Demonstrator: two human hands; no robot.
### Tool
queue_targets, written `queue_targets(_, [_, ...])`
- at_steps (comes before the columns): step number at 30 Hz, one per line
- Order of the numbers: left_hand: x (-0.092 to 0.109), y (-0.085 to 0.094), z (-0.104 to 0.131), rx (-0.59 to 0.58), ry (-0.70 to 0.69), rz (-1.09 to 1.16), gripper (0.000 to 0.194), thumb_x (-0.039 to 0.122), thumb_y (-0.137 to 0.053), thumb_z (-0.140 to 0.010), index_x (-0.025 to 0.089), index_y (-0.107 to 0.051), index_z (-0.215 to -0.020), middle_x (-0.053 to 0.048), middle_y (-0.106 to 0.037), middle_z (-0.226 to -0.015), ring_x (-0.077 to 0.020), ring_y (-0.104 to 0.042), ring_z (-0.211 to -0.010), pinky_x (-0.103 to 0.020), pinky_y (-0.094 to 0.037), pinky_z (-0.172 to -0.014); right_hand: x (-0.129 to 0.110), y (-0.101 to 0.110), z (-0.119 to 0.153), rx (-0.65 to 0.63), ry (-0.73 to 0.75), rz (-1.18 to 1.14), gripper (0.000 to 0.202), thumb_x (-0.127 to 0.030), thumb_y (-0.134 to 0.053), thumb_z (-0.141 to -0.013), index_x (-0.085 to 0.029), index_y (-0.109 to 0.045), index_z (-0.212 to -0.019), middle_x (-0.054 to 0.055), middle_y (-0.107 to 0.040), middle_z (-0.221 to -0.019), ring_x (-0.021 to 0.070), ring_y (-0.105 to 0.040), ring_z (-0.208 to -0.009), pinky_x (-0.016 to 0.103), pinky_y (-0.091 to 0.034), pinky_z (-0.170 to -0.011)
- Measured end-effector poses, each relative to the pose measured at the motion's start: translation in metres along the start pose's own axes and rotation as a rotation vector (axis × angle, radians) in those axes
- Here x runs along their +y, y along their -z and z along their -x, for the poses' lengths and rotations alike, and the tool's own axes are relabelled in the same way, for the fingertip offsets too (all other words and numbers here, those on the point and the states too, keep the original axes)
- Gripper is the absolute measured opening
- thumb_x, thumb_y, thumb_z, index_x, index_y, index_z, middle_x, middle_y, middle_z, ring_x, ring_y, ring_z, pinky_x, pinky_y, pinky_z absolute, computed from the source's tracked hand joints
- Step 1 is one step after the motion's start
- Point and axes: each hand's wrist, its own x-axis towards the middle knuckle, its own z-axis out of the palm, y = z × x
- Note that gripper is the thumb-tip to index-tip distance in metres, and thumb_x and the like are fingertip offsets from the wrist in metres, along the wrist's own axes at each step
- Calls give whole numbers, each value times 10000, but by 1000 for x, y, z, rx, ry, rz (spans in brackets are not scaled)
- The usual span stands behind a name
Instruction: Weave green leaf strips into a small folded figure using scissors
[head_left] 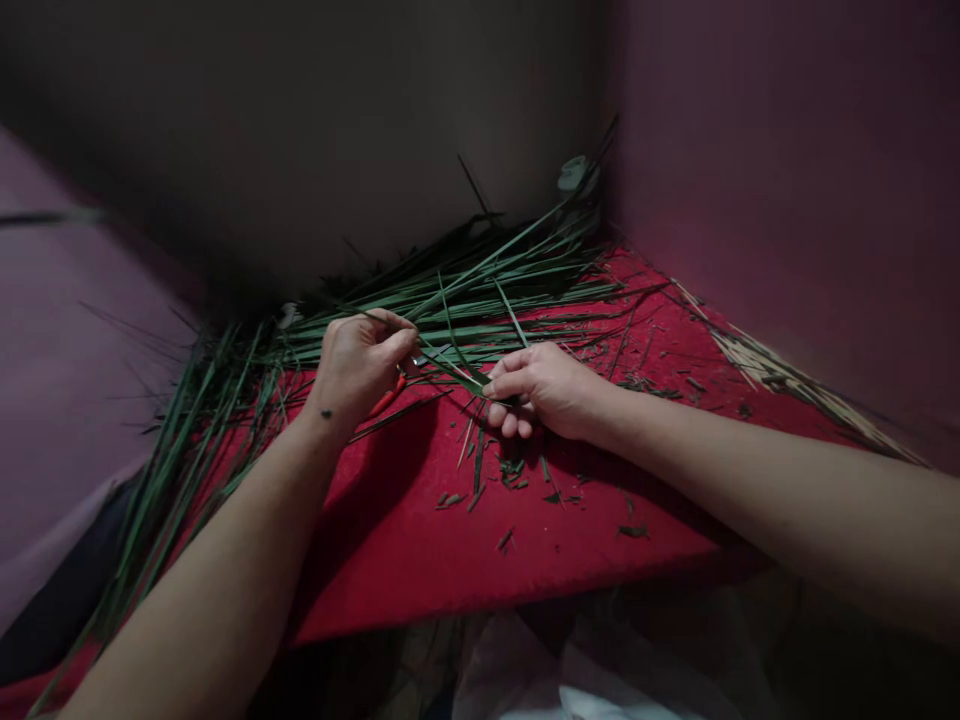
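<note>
My right hand [536,388] is closed on a folded green leaf blade [472,380], gripping it between thumb and fingers. Narrow ends of the blade stick up and away from the fold. To its left, my left hand [364,360] pinches thumb and forefinger together on a thin strand that seems to run to the same blade. Beneath my left hand lies a pair of scissors with orange handles [388,397], partly covered by the hand. Small green leaf scraps [514,472] are scattered on the red cloth below my right hand.
Long green leaf blades [525,275] pile along the back of the red-covered table [450,560], with more hanging at the left [169,470]. Pale thin sticks [757,365] lie along the right wall. A whitish object [574,173] stands in the back corner.
</note>
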Motion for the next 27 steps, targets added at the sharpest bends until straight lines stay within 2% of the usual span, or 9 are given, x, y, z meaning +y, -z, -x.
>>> queue_targets(4, [-1,-8,-5,70,-135,-223,149,174,-457,-740,142,-602,-726,-42,-648,-635,-152,-590,-577,-241,-433,-553,1,0,-3,-43,-14,-31,111,-57,-527,-715,-123,-511,-627,75,-627,-539,116,-562,-372,170,-400,-301])
queue_targets(7, [1,-18,-3,98,-299,-403,172,154,-426,-793,123,-592,-827,-74,-652,-697,-173,-598,-639,-261,-427,-589,-2,1,-2,-46,-54,-65,108,-24,-499,-686,-119,-496,-636,84,-633,-552,129,-581,-395,175,-410,-315])
queue_targets(13, [3,-24,11,83,-711,-625,247,117,-392,-837,144,-590,-980,-73,-647,-877,-143,-592,-615,-224,-361,-452,-8,12,-2,-149,-103,-142,91,-32,-461,-720,-102,-516,-700,98,-655,-589,141,-615,-449,192,-476,-389])
queue_targets(16, [-5,-21,14,78,-863,-572,277,100,-386,-848,170,-597,-1013,-53,-649,-929,-121,-601,-641,-200,-368,-444,-8,17,-4,-191,-129,-186,88,-37,-455,-747,-99,-517,-742,102,-666,-617,149,-633,-473,198,-496,-416])
queue_targets(19, [-14,-19,13,108,-920,-498,272,107,-392,-857,174,-614,-1000,-49,-644,-955,-110,-606,-676,-189,-396,-468,-8,18,-5,-225,-154,-182,95,-23,-458,-756,-99,-508,-783,109,-676,-638,151,-637,-478,207,-512,-434])
queue_targets(24, [-18,-17,12,121,-997,-605,292,101,-367,-852,165,-630,-963,-63,-630,-918,-114,-587,-644,-208,-362,-430,-8,18,-3,-185,-132,-164,125,-5,-473,-766,-104,-498,-839,94,-670,-644,134,-635,-495,192,-517,-441])
queue_targets(27, [-14,-18,13,85,-1058,-662,276,120,-368,-863,147,-623,-963,-68,-615,-888,-131,-579,-640,-235,-382,-458,-8,18,-2,-170,-151,-162,122,-3,-457,-776,-104,-499,-831,82,-655,-656,121,-631,-517,172,-505,-433])
